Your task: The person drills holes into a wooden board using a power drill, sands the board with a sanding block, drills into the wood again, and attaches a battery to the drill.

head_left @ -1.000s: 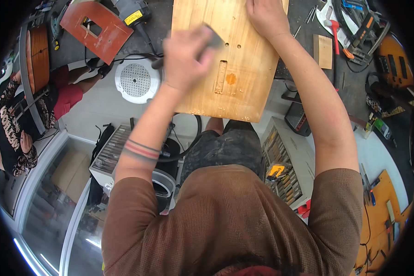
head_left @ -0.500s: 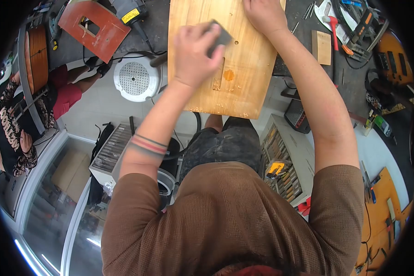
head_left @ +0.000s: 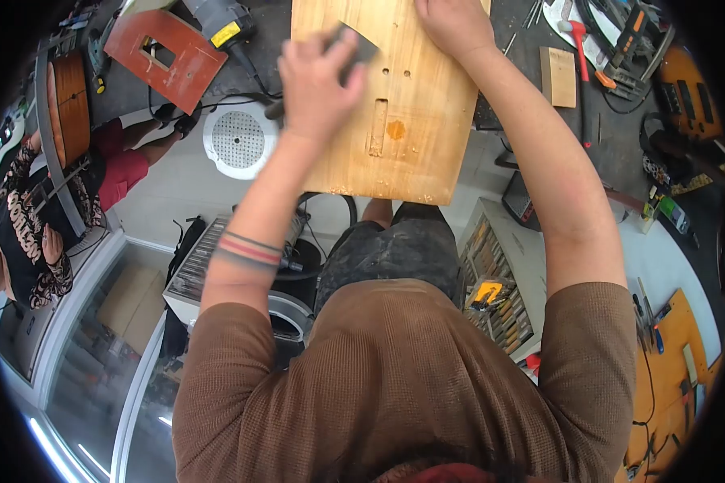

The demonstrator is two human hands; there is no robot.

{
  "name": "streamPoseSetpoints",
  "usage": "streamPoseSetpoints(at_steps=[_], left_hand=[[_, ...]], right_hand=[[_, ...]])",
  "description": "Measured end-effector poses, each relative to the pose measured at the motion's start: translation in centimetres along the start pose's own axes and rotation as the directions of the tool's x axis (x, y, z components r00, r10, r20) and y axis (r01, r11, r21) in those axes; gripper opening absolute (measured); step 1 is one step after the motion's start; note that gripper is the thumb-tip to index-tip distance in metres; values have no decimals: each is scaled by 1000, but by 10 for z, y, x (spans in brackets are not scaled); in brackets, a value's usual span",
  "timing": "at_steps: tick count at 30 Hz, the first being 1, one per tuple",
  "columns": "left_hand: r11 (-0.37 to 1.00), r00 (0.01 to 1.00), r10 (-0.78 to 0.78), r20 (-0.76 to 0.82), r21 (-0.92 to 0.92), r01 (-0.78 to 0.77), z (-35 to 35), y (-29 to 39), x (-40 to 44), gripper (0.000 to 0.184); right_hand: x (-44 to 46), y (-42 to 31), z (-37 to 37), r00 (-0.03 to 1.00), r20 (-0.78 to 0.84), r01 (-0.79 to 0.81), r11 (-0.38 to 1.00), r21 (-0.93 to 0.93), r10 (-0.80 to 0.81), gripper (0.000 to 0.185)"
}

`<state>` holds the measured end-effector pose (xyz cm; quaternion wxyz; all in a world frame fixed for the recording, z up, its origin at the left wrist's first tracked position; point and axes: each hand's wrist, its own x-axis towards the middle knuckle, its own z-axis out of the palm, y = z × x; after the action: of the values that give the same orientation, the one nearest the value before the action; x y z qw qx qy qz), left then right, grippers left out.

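Observation:
A pale wooden board (head_left: 435, 105) lies in front of me, with a narrow slot, small round holes and an orange-brown spot on its face. Wood crumbs are scattered along its near end. My left hand (head_left: 318, 88), slightly blurred, is closed round a dark grey sanding block (head_left: 359, 42) on the upper left of the board. The block's far edge sticks out beyond the fingers. My right hand (head_left: 457, 26) rests flat on the upper right of the board, near its edge. Its fingertips are cut off by the top of the view.
A red-brown panel (head_left: 165, 60) and a grey power tool (head_left: 225, 28) lie on the bench at left. At right are a small wood block (head_left: 557, 76) and a red hammer (head_left: 576, 40). A white stool (head_left: 238, 138) stands below. Another person (head_left: 36, 229) is at far left.
My left hand has slid left and slightly up across the board with the sanding block, uncovering a second hole. My right hand stays on the board. The whole view has shifted slightly.

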<state>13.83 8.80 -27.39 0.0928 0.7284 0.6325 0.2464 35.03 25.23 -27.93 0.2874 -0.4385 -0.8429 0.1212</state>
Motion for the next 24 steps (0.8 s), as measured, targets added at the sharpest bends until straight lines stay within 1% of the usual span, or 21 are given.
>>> streamPoseSetpoints(at_steps=[2, 3, 6, 7, 10, 11, 14, 15, 16, 18, 19, 21, 22, 23, 24], left_hand=[[982, 987, 143, 69, -132, -133, 12, 38, -15, 49], [959, 960, 248, 128, -170, -225, 7, 51, -21, 47], [996, 995, 77, 64, -44, -74, 1, 18, 16, 47], [1000, 999, 31, -40, 5, -31, 12, 20, 24, 47], [962, 960, 260, 99, -112, -249, 18, 60, -4, 47], [929, 932, 338, 127, -203, -309, 16, 57, -16, 47], [992, 991, 120, 59, -41, -117, 5, 7, 18, 49], [997, 997, 76, -31, -1, -76, 13, 12, 24, 48], [986, 987, 160, 22, -51, -159, 16, 30, 19, 47], [936, 935, 332, 125, -164, -310, 16, 65, -4, 45], [914, 911, 388, 138, -187, -361, 11, 55, -7, 46], [980, 977, 200, 72, -33, -198, 5, 12, 19, 49], [993, 994, 105, 20, 42, -106, 1, 3, 30, 51], [996, 999, 43, -2, 76, -43, 5, 16, 28, 51], [988, 987, 151, 51, 11, -152, 8, 33, 22, 50]], right_hand=[[2, 0, 1, 1000, -18, -1, 1000, -19, 1, 18], [1, -1, 1, 1000, -9, -4, 1000, -12, 4, 18], [-1, 3, 0, 1000, 3, -8, 1000, -2, 8, 18], [-4, 2, 0, 1000, 3, -3, 1000, 2, 3, 18], [3, 3, 2, 1000, -23, 16, 1000, 0, -16, 18], [-1, 2, 3, 1000, -23, 10, 1000, -1, -10, 18], [0, 1, 0, 1000, 19, -14, 1000, 14, 14, 19], [-4, 1, 0, 1000, 15, -15, 1000, 2, 15, 19], [-3, 3, 4, 1000, 3, -7, 1000, -10, 7, 19], [1, 5, 6, 1000, -15, 11, 1000, -9, -12, 20], [1, 5, 5, 1000, -15, 18, 1000, 5, -18, 20], [-5, 4, 3, 1000, -13, 12, 1000, 21, -11, 20], [-6, 3, 2, 1000, -13, 9, 1000, 24, -9, 20], [-2, 1, 0, 1000, -18, 13, 1000, 27, -13, 20], [3, 4, 0, 999, -31, 26, 1000, 13, -25, 20]])
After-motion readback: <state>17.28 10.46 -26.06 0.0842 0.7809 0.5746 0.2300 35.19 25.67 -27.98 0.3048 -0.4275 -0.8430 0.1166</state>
